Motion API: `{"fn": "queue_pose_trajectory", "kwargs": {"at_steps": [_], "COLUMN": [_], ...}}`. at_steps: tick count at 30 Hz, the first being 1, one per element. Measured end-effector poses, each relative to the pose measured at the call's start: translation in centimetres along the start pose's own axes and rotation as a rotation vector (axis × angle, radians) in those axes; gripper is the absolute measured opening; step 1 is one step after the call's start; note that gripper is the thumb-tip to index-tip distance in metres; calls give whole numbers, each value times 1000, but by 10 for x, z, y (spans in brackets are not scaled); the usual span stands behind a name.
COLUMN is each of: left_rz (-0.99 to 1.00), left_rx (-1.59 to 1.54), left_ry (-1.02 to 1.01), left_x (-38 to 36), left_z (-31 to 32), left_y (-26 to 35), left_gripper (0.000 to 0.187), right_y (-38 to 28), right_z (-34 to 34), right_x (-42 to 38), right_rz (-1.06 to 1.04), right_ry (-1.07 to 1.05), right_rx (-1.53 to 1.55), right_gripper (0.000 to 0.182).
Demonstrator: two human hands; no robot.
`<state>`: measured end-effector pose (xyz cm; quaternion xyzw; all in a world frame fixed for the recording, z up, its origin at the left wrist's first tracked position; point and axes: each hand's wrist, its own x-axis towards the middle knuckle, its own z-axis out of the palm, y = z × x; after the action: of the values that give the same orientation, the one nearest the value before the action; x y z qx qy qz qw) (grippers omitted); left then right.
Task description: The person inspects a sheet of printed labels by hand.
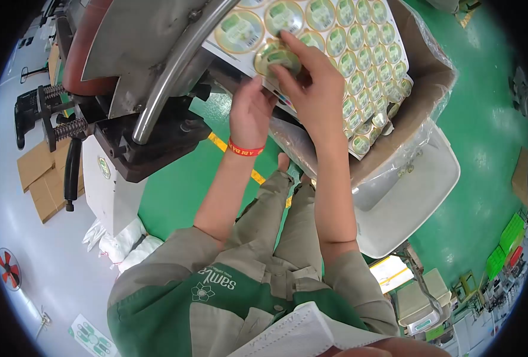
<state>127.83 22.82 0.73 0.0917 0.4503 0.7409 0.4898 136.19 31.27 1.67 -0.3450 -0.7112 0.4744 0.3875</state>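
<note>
A white sheet (359, 53) printed with rows of round green and gold labels lies over an open cardboard box. My right hand (316, 83) pinches one round label piece (276, 58) between thumb and fingers, above the sheet's near left corner. My left hand (251, 113), wearing a red wristband, is at the sheet's lower left edge beside the right hand. Its fingertips are partly behind the sheet, so its grip is hard to make out. Several labels at the sheet's right end are bent or loose.
A metal machine with a curved steel bar (171, 77) stands at upper left. The plastic-lined cardboard box (427, 89) is on the right, with a white tub (418, 202) below it. Flattened cardboard (49, 178), white bags (121, 244) and a red fan (8, 269) are at left.
</note>
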Motion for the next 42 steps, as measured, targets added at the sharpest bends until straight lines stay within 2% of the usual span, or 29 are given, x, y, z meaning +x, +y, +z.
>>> {"fn": "queue_pose_trajectory", "kwargs": {"at_steps": [3, 6, 7, 10, 12, 14, 16, 18, 20, 21, 22, 24, 28, 30, 31, 33, 34, 35, 37, 39, 40, 42], "left_rz": [-89, -81, -40, -34, -6, -82, -21, 16, 75, 115, 147, 148, 54, 103, 110, 137, 165, 183, 181, 117, 115, 124], "left_rx": [77, 104, 148, 196, 219, 181, 206, 101, 17, 12, 129, 102, 96, 170, 165, 202, 236, 238, 238, 219, 253, 96], "left_ry": [-67, -106, -59, -90, -167, -210, -268, -143, -122, -89, -73, -2, 37, -2, -39, -63, -88, -87, -50, 6, -46, -1], "left_x": [-3, -4, -5, -5, -3, -6, -6, -6, 2, 1, 0, -2, -3, -3, -4, -2, -2, -1, -1, -3, -2, -1], "left_z": [-9, -9, -1, -1, -8, -11, -3, -3, -9, -7, -2, 3, 1, 4, 2, 1, 0, -1, -4, -7, -16, -9], "left_y": [-5, -5, -2, 6, 5, 4, 6, 3, 3, 5, 8, 2, -4, -4, -5, -10, -11, -12, -12, -10, -14, -13], "left_gripper": [45, 45, 43, 43, 43, 38, 41, 44, 46, 41, 48, 38, 29, 24, 27, 28, 30, 30, 29, 25, 29, 23], "right_y": [-4, -4, -6, -13, -14, -17, -15, -10, -12, -12, -14, -22, -7, -4, -6, 1, 16, 35, 40, 111, 122, 123], "right_z": [-18, -18, -17, -19, -23, -21, -30, -36, -41, -39, -36, -32, -21, -23, -23, -38, -50, -62, -115, -179, -198, -195], "right_x": [-12, -14, -12, -11, -16, -23, -32, -34, -27, -21, -17, -11, -20, -25, -27, -41, -55, -75, -100, -159, -175, -185], "right_rz": [118, 14, 12, 17, 43, 47, 76, 176, 212, 122, 96, 58, 50, 13, 20, 13, -9, 30, 381, 412, 625, 692], "right_ry": [46, 102, 101, 95, 70, 36, 32, 300, 333, 244, 134, -31, 49, 118, 172, 214, 339, 582, 998, 1014, 1171, 1287], "right_rx": [-38, -30, -30, 22, 42, 92, 87, 186, 353, 267, 224, 90, -49, -70, -16, 20, 139, 338, 462, 1012, 1152, 901], "right_gripper": [39, 39, 39, 36, 34, 31, 28, 24, 26, 32, 37, 42, 43, 38, 28, 25, 21, 21, 31, 44, 51, 53]}}
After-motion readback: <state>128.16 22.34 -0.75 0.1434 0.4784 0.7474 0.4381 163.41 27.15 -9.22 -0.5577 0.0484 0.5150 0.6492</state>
